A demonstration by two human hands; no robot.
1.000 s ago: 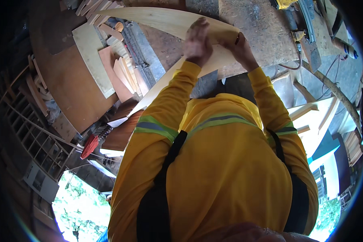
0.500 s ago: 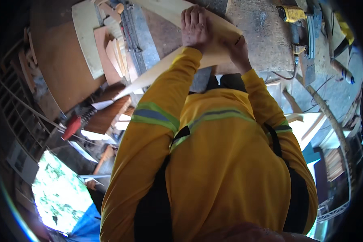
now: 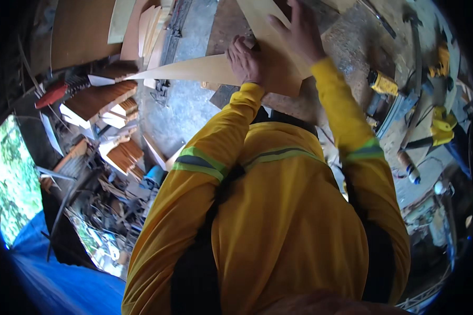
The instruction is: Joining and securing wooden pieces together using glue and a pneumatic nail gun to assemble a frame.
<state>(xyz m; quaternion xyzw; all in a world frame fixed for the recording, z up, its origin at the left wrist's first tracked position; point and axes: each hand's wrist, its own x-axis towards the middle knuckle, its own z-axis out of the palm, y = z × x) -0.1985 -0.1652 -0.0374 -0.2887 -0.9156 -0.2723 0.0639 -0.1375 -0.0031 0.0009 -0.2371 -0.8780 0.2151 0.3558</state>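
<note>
A thin, light wooden sheet (image 3: 194, 69) with two long arms lies on the workbench (image 3: 347, 79) before me. One arm tapers to the left and the other runs toward the far edge; they meet under my hands. My left hand (image 3: 244, 62) presses on the sheet where the arms meet, its fingers bent over the inner edge. Above the sheet's right side is my right hand (image 3: 306, 37), thumb and fingers apart, nothing seen in them. Whether its palm touches the wood, I cannot tell.
Right of the bench lies a yellow power tool (image 3: 383, 83), with another yellow tool (image 3: 443, 126) farther right. Brown wooden pieces (image 3: 97, 98) are stacked at left beside a red-handled tool (image 3: 51, 96). Large boards (image 3: 81, 37) stand far left. A blue tarp (image 3: 68, 270) hangs lower left.
The view has shifted, so the surroundings sit differently. My right hand has come off the sheet's right edge and risen with its fingers spread. My left hand remains on the wood.
</note>
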